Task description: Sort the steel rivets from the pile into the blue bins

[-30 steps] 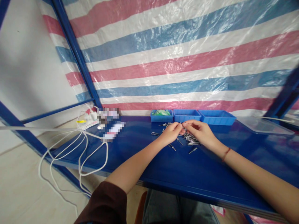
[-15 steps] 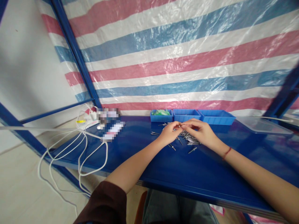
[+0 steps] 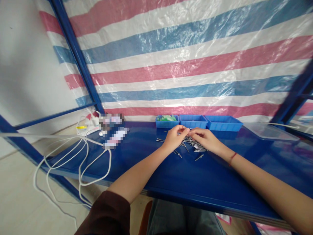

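A loose pile of metal blind rivets [image 3: 199,147] lies on the blue table, with several strays around it. Over the pile, my left hand [image 3: 174,137] pinches thumb against fingers; a tiny metal end shows at its fingertips, apparently a rivet. My right hand [image 3: 204,138] is close beside it, its thumb and fingers pressed together near the left thumb. What the right fingertips hold, if anything, is hidden. Part of the pile is covered by both hands.
Behind the hands stand three blue bins: the left bin [image 3: 167,124] holds green plastic, then a middle bin [image 3: 193,124] and a right bin [image 3: 223,124]. White cables [image 3: 83,156] hang over the left edge. A clear plastic sheet [image 3: 271,132] lies at right.
My fingertips have drawn slightly apart, and a small metal end now shows above the left fingers. The whole view has shifted a little; the rivet pile looks the same.
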